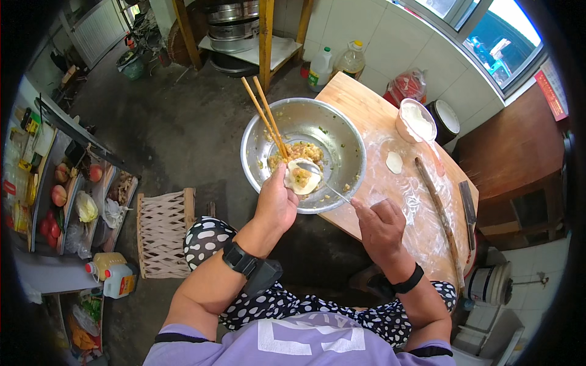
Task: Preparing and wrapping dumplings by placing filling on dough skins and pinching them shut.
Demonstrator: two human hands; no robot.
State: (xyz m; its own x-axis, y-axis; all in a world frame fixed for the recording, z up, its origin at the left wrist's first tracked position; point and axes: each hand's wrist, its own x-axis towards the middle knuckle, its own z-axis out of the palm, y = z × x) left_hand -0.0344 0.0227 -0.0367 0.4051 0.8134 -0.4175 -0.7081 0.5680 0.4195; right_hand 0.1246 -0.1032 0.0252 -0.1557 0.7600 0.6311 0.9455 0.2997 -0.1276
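My left hand (278, 201) holds a round dough wrapper (311, 184) over the near side of a steel bowl (355, 137). A mound of filling (301, 176) lies on the wrapper. In my right hand (382, 224) is the handle of a metal spoon (338, 194), its bowl over the filling on the wrapper. More chopped filling (307, 150) is inside the steel bowl, where a pair of wooden chopsticks (264, 112) leans against the rim. One flat dough wrapper (394, 163) lies on the floured wooden board (348, 98) to the right.
A wooden rolling stick (437, 210) and a dark-handled knife or scraper (468, 212) lie at the board's right. A pink container of flour (415, 121) stands behind them, near plastic bottles (320, 68). At left are a woven stool (165, 233) and shelves of produce (68, 201).
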